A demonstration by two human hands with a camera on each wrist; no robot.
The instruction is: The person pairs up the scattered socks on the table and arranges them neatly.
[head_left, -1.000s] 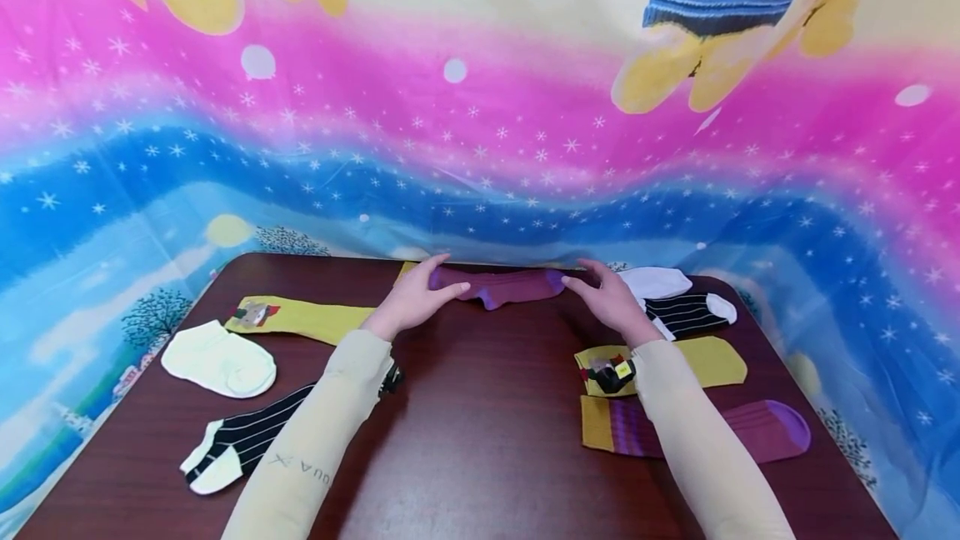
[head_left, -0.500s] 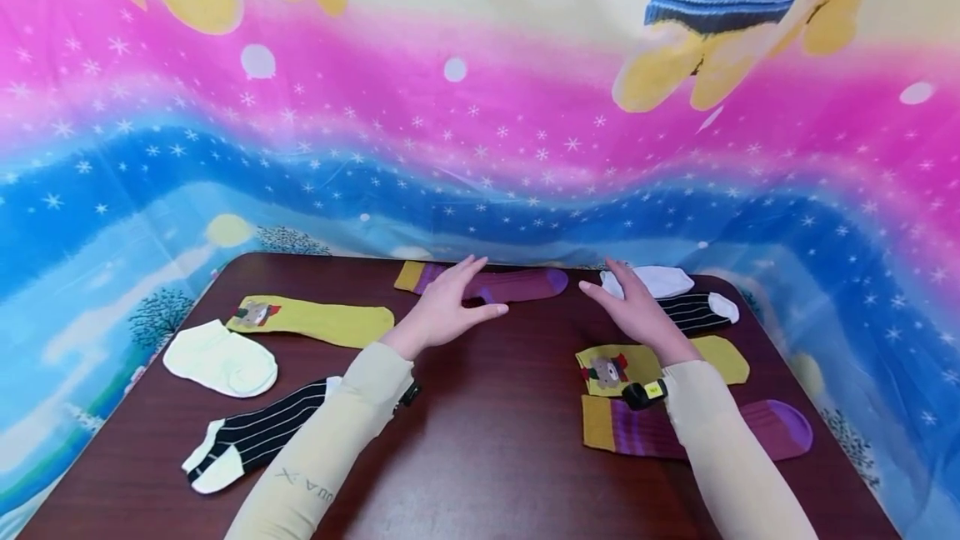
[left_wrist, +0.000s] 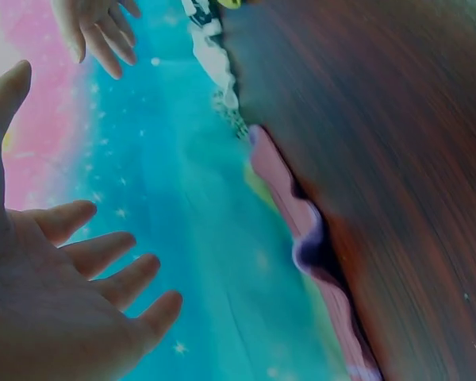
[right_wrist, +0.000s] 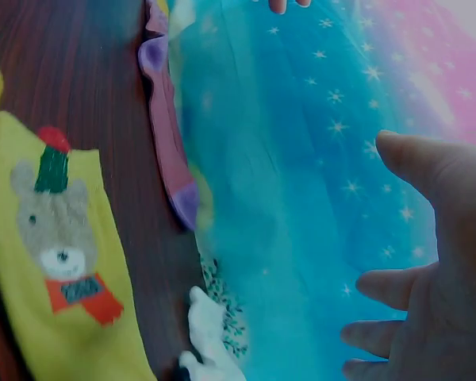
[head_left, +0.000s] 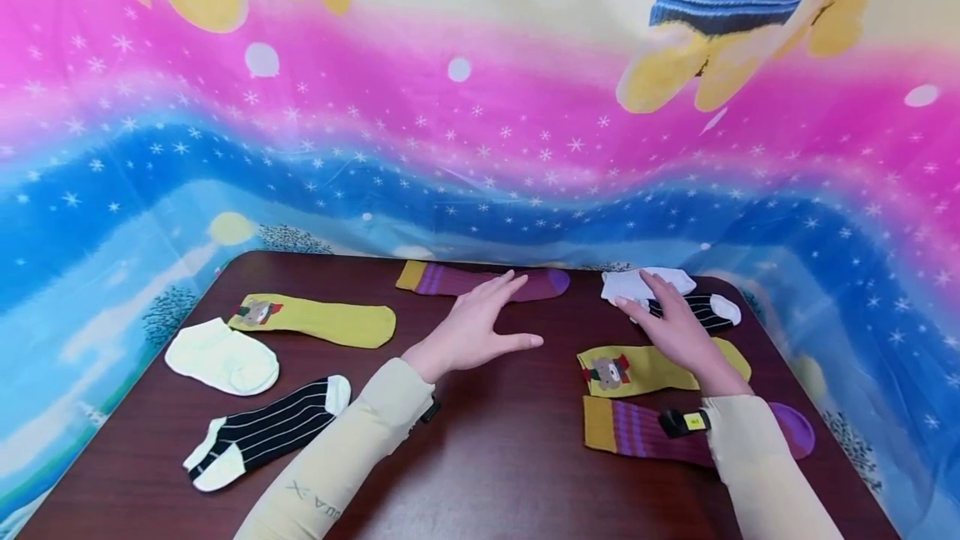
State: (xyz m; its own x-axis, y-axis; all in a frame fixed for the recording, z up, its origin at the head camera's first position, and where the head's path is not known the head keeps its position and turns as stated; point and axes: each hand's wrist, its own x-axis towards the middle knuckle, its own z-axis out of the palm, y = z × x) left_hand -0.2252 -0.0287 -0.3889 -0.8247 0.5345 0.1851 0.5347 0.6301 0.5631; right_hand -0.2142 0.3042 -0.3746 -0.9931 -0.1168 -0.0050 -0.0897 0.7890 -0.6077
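My left hand (head_left: 476,330) hovers above the table's middle, thumb and fingers spread, holding nothing. Just beyond it, a purple sock with a mustard cuff (head_left: 450,280) lies flat along the back edge, partly covered from view by my fingers. My right hand (head_left: 675,327) is also raised with fingers extended and nothing in its grasp. Below and around it lie a white sock (head_left: 622,283), a black striped sock (head_left: 708,311) and a yellow bear sock (head_left: 652,369). Nearer the front, another purple sock (head_left: 637,432) is partly hidden by my right wrist.
On the table's left side lie a yellow bear sock (head_left: 322,321), a white sock (head_left: 221,357) and a black striped sock (head_left: 273,427). A printed cloth backdrop (head_left: 465,182) rises at the back and sides of the dark wooden table (head_left: 495,473).
Both hands have come away from the purple sock at the back edge, drawing back toward me and to the right. That sock now lies flat, its mustard cuff uncovered.
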